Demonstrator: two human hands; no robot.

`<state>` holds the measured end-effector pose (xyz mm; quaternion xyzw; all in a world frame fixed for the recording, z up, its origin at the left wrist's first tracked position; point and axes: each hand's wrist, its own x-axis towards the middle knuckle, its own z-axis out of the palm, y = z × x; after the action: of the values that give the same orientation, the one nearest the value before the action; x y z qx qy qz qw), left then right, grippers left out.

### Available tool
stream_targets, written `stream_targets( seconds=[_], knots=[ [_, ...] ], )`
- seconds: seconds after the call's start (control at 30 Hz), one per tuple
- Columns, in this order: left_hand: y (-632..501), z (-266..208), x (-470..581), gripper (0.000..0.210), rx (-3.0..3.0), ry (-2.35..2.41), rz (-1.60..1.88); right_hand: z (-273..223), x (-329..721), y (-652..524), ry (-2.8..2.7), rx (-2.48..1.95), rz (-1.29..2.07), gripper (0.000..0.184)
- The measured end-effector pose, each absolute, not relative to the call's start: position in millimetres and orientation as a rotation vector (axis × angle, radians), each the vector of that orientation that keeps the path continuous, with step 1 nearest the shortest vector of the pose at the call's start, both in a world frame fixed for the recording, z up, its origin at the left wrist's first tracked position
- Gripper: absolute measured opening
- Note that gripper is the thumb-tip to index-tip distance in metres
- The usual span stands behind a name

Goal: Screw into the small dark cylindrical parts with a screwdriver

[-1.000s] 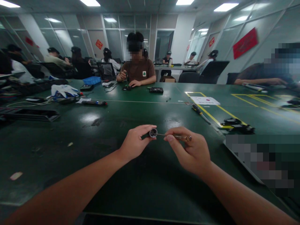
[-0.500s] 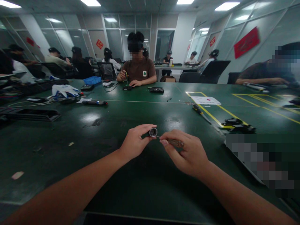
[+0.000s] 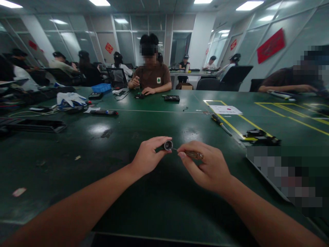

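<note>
Head view: I judge this fine tool work at the rim of a small round part.
My left hand pinches it above the green table; my right hand grasps a slim tool by its handle, tip near the rim, contact unclear to me. The next move, I'd say, calls for a steady left pinch and careful tip placement. The part's open end faces me: a pale ring around a dark hollow, inner detail too small to read.
</note>
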<state>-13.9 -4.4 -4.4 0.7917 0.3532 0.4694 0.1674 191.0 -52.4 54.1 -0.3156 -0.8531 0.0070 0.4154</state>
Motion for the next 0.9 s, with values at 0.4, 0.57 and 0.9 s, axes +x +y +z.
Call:
stream_targets(
  seconds=[0.4,0.57,0.9],
  knots=[
    [-4.3,-6.7,-15.2,0.028,2.271,0.986,1.318,54.6,193.2,-53.0,-2.101,-0.827,0.036,0.009],
    [-4.9,-4.9,-14.5,0.031,2.269,0.998,1.327,53.2,192.9,-53.4,-2.107,-0.825,0.038,0.009],
    [-3.8,-2.8,-13.1,0.029,2.260,1.016,1.345,56.3,193.3,-50.9,-2.314,-0.699,0.063,0.012]
  ],
)
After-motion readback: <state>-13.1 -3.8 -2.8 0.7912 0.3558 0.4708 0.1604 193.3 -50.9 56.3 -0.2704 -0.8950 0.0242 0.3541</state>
